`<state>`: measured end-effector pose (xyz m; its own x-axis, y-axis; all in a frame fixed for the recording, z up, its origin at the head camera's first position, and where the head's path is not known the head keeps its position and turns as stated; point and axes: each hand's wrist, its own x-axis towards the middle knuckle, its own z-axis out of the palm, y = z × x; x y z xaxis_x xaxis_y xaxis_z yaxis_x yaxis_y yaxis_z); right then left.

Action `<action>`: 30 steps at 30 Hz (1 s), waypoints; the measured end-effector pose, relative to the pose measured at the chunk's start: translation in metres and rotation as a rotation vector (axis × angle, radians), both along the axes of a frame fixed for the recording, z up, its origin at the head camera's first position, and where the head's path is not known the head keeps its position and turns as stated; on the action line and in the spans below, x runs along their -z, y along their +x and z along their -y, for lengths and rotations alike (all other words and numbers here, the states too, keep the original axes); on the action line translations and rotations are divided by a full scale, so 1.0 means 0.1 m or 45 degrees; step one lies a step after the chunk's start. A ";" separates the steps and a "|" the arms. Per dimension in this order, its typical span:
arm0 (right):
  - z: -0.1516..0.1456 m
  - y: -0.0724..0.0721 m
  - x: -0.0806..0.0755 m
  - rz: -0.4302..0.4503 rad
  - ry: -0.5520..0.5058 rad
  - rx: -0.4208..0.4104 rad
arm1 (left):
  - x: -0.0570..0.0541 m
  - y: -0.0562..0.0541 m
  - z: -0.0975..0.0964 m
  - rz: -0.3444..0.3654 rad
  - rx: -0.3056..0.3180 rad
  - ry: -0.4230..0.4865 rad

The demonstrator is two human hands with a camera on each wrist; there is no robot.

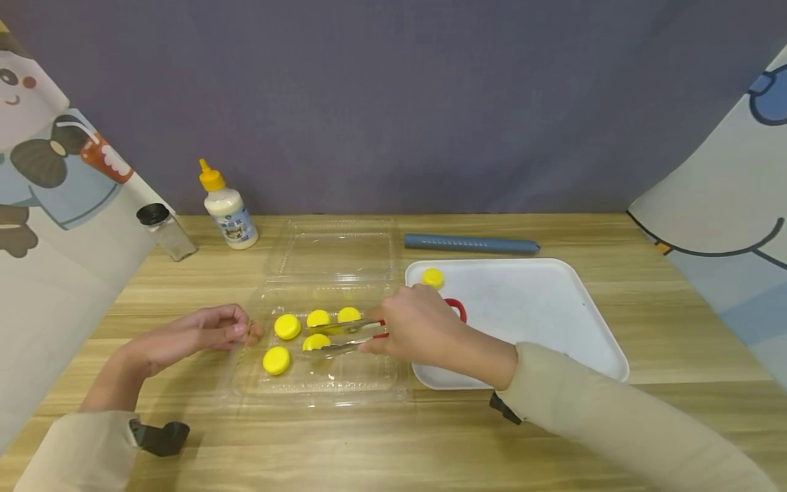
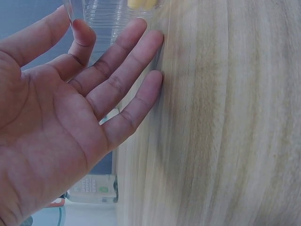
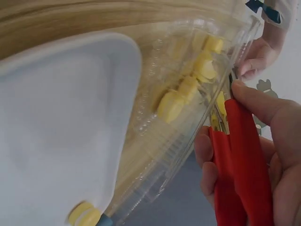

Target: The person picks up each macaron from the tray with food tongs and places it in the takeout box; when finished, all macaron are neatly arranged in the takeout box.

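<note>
The person's right hand (image 1: 424,324) is wrapped around red-handled metal tongs (image 3: 248,165), whose 2 arms reach in low over the clear plastic clamshell box (image 1: 369,379). Between the tips sits 1 yellow macaron (image 1: 316,342); from here I can't tell whether the metal touches it. Another 4 yellow macarons (image 1: 277,361) lie around it in the box, which stands open on the wood-grain table (image 1: 295,451), its lid folded back toward the grey-purple curtain (image 1: 393,102). The left hand (image 1: 209,331) pinches the box's left rim between thumb and index finger, the other 3 fingers loosely extended. Just right of the box is a white tray (image 1: 522,321), with 1 more macaron (image 1: 433,277) near its far left corner. Behind the tray lies a blue-grey stick (image 1: 470,243); at the back left stand a yellow-capped squeeze bottle (image 1: 231,215) and a black-lidded clear jar (image 1: 171,236).
</note>
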<state>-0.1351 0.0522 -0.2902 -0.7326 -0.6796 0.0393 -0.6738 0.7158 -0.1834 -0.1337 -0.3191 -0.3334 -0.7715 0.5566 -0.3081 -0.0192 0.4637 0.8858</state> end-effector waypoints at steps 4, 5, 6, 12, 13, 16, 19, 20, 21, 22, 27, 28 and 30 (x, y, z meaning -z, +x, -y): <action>0.05 0.00 0.00 -0.020 0.026 -0.035 | 0.00 0.00 0.00 -0.001 0.000 -0.006; 0.06 0.01 0.00 -0.013 0.036 -0.041 | 0.00 0.00 0.00 0.000 0.000 -0.007; 0.07 0.01 0.00 -0.009 0.052 -0.047 | 0.00 0.00 0.00 0.001 -0.001 -0.008; 0.11 0.02 0.02 0.001 0.103 -0.054 | 0.00 0.00 0.00 -0.005 0.001 -0.005; 0.11 0.02 0.02 -0.001 0.101 -0.058 | 0.00 0.00 0.00 -0.007 0.001 -0.006; 0.11 0.02 0.03 -0.012 0.094 -0.067 | 0.00 0.00 0.00 -0.011 0.001 -0.010; 0.11 0.02 0.03 -0.013 0.078 -0.064 | 0.00 0.00 0.00 -0.012 -0.001 -0.014; 0.10 0.02 0.03 -0.013 0.073 -0.060 | 0.00 0.00 0.01 -0.012 -0.002 -0.015; 0.10 0.02 0.03 -0.008 0.066 -0.053 | 0.00 -0.01 0.01 -0.011 -0.003 -0.016; 0.10 0.02 0.03 -0.005 0.060 -0.047 | 0.00 -0.01 0.01 -0.010 -0.003 -0.016; 0.07 0.03 0.00 0.035 0.058 0.013 | 0.01 -0.01 0.01 -0.007 -0.003 -0.015; 0.06 0.02 -0.01 0.039 0.060 0.030 | 0.01 -0.01 0.01 -0.008 -0.003 -0.014; 0.04 0.01 -0.04 0.069 0.050 0.075 | 0.01 -0.01 0.01 -0.010 -0.002 -0.013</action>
<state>-0.1336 0.0484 -0.2867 -0.7715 -0.6356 -0.0274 -0.6202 0.7610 -0.1900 -0.1344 -0.3198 -0.3345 -0.7747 0.5523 -0.3080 -0.0134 0.4727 0.8811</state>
